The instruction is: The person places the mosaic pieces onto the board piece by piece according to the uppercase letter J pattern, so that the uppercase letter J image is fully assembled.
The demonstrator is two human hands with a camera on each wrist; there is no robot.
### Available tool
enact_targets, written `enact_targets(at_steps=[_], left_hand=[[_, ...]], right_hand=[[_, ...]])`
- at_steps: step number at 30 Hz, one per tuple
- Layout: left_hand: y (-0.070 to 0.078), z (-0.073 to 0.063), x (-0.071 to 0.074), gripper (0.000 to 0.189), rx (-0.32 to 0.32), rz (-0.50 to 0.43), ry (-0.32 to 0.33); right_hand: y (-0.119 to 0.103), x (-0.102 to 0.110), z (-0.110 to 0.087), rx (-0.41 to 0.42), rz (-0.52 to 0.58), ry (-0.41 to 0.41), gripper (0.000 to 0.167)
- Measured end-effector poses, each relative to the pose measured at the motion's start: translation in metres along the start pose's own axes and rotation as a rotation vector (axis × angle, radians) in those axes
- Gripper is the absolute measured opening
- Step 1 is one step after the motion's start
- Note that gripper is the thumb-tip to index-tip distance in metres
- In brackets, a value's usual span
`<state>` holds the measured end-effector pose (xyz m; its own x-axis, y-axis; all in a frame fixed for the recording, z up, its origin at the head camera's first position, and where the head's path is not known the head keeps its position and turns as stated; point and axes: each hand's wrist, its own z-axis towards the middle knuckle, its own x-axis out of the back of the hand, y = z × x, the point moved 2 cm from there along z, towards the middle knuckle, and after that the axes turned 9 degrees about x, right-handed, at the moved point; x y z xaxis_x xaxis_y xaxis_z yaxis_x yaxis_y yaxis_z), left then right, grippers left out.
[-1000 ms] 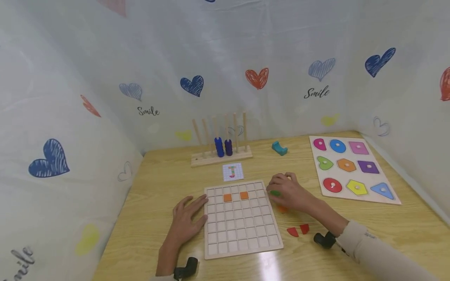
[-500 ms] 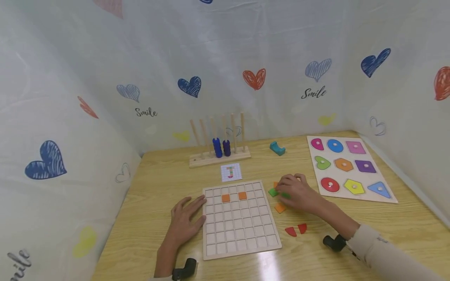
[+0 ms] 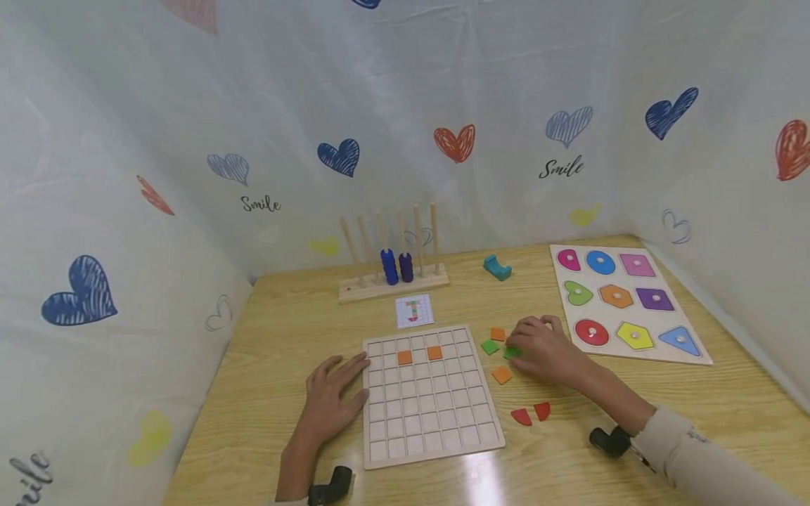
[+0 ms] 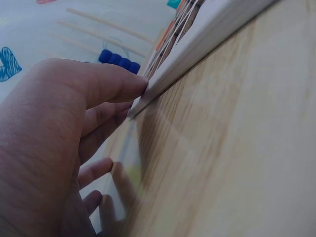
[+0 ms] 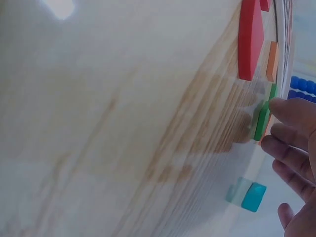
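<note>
A square wooden grid board lies on the table with two orange square tiles in its second row. My left hand rests at the board's left side, its thumb and fingertips touching the edge in the left wrist view. To the right of the board, my right hand is low over the table, fingertips at a green tile. In the right wrist view that green tile lies flat beside the thumb and loosely bent fingers. Another green tile and two orange tiles lie nearby.
Two red quarter-round pieces lie nearer the front. Behind the board are a small pattern card and a peg stand with blue beads. A teal block sits at the back, a shape puzzle at right.
My right hand has drawn back slightly to the right, uncovering green and orange tiles that were beneath it. The left hand stays at the board's edge.
</note>
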<state>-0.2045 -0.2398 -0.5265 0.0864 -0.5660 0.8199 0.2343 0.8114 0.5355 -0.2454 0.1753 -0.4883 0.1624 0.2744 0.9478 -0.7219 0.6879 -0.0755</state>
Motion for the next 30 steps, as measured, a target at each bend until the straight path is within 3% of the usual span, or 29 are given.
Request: enact_targets(at_steps=[19, 30], left_hand=[[0.003, -0.001, 0.002, 0.052, 0.008, -0.005, -0.004], [0.002, -0.001, 0.002, 0.052, 0.008, -0.007, -0.005]], right_hand=[[0.0, 0.006, -0.003, -0.023, 0.05, -0.023, 0.028], [-0.002, 0.013, 0.0, 0.022, 0.056, 0.009, 0.027]])
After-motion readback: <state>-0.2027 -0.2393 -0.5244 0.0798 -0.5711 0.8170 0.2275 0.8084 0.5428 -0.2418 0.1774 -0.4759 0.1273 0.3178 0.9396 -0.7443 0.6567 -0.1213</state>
